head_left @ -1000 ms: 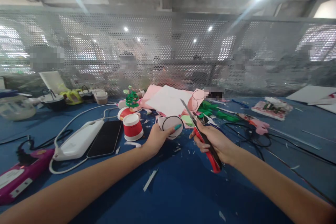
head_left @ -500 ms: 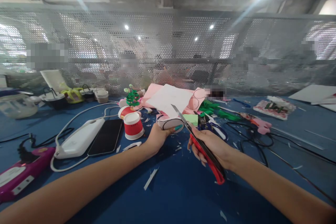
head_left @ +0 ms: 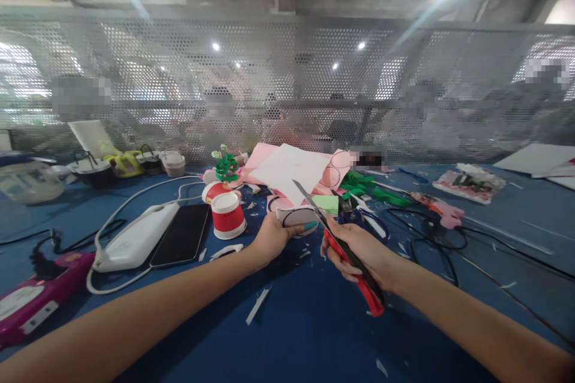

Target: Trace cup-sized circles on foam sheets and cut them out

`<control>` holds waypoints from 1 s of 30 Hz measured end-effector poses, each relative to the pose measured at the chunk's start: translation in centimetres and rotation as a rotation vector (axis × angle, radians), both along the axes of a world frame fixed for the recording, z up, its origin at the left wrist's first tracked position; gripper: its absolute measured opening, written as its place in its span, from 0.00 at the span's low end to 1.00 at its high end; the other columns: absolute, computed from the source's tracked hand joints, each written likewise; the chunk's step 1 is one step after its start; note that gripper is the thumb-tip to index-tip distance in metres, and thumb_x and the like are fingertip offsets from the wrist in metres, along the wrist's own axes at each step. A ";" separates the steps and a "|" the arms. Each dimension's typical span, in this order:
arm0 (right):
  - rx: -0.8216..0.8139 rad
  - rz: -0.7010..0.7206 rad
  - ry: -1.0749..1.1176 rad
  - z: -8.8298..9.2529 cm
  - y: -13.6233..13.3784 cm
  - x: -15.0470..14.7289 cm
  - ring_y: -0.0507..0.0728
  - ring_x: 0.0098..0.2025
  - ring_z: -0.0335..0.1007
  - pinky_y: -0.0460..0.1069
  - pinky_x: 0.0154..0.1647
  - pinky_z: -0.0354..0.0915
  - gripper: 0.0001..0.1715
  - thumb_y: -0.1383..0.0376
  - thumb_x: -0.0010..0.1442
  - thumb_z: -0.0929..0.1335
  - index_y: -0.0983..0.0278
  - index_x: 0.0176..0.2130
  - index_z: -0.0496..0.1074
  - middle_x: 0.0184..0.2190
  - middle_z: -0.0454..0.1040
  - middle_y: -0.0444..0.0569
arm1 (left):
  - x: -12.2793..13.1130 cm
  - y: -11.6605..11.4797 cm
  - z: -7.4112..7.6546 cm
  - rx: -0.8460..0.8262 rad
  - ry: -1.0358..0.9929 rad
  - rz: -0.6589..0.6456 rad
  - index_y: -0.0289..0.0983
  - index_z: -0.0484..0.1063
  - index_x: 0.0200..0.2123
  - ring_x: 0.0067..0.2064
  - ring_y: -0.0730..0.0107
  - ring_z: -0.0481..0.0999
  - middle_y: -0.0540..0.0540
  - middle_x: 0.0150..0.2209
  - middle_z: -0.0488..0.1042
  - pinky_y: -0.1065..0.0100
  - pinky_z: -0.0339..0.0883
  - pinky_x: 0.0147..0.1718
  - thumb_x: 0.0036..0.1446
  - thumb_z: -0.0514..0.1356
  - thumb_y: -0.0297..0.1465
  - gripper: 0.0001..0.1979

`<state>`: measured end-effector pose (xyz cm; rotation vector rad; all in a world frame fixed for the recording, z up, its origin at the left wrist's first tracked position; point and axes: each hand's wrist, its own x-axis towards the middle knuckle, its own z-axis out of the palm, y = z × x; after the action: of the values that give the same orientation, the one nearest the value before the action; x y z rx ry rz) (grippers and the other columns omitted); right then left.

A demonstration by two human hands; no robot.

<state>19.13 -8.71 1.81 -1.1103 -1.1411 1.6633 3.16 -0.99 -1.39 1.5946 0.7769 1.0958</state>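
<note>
Near the middle, my left hand (head_left: 272,237) pinches a white paper piece (head_left: 296,216) with a dark curved line on it, thumb on top. My right hand (head_left: 359,251) is closed around red and black scissors (head_left: 348,257), whose blades point up and left, close to the right edge of the paper piece. Behind both hands lie a white sheet (head_left: 290,167) and pink sheets (head_left: 257,158). A red and white paper cup (head_left: 227,215) stands left of my left hand.
A phone (head_left: 182,234), a white power bank (head_left: 138,236) and a purple power strip (head_left: 45,293) with cables lie at left. Green strips (head_left: 359,182), blue-handled scissors (head_left: 375,224), a pink glue gun (head_left: 447,213) and black cables are at right. Paper scraps (head_left: 258,306) dot the blue table.
The paper piece in my left hand has turned and shifted slightly right, towards the scissors. My right hand has stayed almost in place.
</note>
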 end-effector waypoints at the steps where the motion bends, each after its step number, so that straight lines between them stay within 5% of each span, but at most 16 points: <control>1: -0.005 -0.005 -0.001 0.0 0.0 0.0 0.44 0.06 0.45 0.40 0.06 0.53 0.32 0.51 0.64 0.54 0.69 0.20 0.66 0.07 0.61 0.41 | 0.0 0.1 -0.1 0.011 0.017 0.004 0.29 0.73 0.38 0.40 0.59 0.76 0.39 0.39 0.77 0.58 0.67 0.45 0.40 0.66 0.30 0.19; 8: 0.008 -0.022 -0.012 -0.1 -0.1 -0.2 0.43 0.05 0.43 0.40 0.06 0.53 0.30 0.54 0.64 0.55 0.69 0.20 0.65 0.07 0.61 0.41 | -0.3 0.2 -0.1 0.087 0.122 0.016 0.30 0.74 0.37 0.38 0.61 0.75 0.40 0.36 0.77 0.60 0.68 0.42 0.42 0.64 0.29 0.16; 17: 0.017 -0.019 -0.059 -0.3 -0.2 -0.5 0.44 0.06 0.46 0.40 0.06 0.53 0.30 0.52 0.63 0.56 0.68 0.21 0.65 0.07 0.61 0.41 | -0.2 0.3 -0.2 -0.048 -0.070 0.114 0.33 0.73 0.38 0.38 0.64 0.75 0.43 0.38 0.77 0.63 0.68 0.42 0.39 0.66 0.28 0.19; 25: 0.025 -0.005 -0.105 -0.1 -0.5 -0.1 0.45 0.06 0.46 0.41 0.05 0.52 0.30 0.51 0.63 0.56 0.68 0.20 0.65 0.07 0.61 0.41 | -0.5 -0.1 0.3 0.182 0.179 0.155 0.32 0.75 0.36 0.35 0.63 0.74 0.43 0.36 0.77 0.64 0.68 0.37 0.44 0.62 0.27 0.13; 30: 0.024 0.024 -0.085 0.0 -0.7 -0.4 0.44 0.06 0.46 0.41 0.05 0.51 0.30 0.51 0.62 0.57 0.68 0.21 0.66 0.07 0.61 0.41 | -0.2 -0.6 0.4 0.268 0.215 0.070 0.32 0.75 0.34 0.36 0.64 0.74 0.43 0.34 0.78 0.65 0.68 0.38 0.47 0.60 0.29 0.10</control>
<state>18.76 -9.45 1.81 -1.1663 -1.2298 1.6296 2.94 -1.54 -1.01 1.9480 0.8607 1.1268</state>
